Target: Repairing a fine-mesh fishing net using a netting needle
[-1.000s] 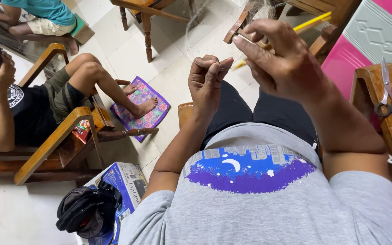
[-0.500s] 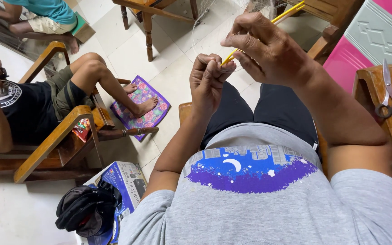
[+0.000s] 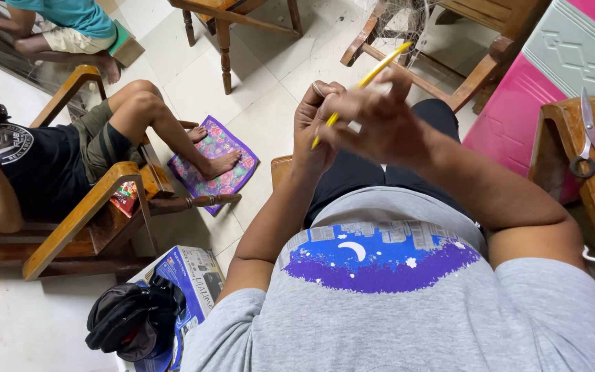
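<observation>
My right hand (image 3: 383, 120) grips a thin yellow stick (image 3: 370, 78), like a netting needle, that slants up to the right. My left hand (image 3: 315, 120) is closed just beside it, fingers curled, pinching what looks like fine thread; the thread itself is too thin to make out. Both hands are raised over my lap, above my black shorts and grey shirt. A fine, nearly clear net (image 3: 404, 21) hangs ahead by a wooden chair.
Scissors (image 3: 592, 148) lie on the wooden armrest (image 3: 580, 186) at my right. A person (image 3: 49, 158) sits in a wooden chair on the left, foot on a patterned mat (image 3: 208, 165). A blue box (image 3: 187, 275) with a black bag (image 3: 129, 320) stands by my left side.
My right hand has come down and left toward my left hand, bringing the yellow stick across it. The person on the left lifted a hand to the head.
</observation>
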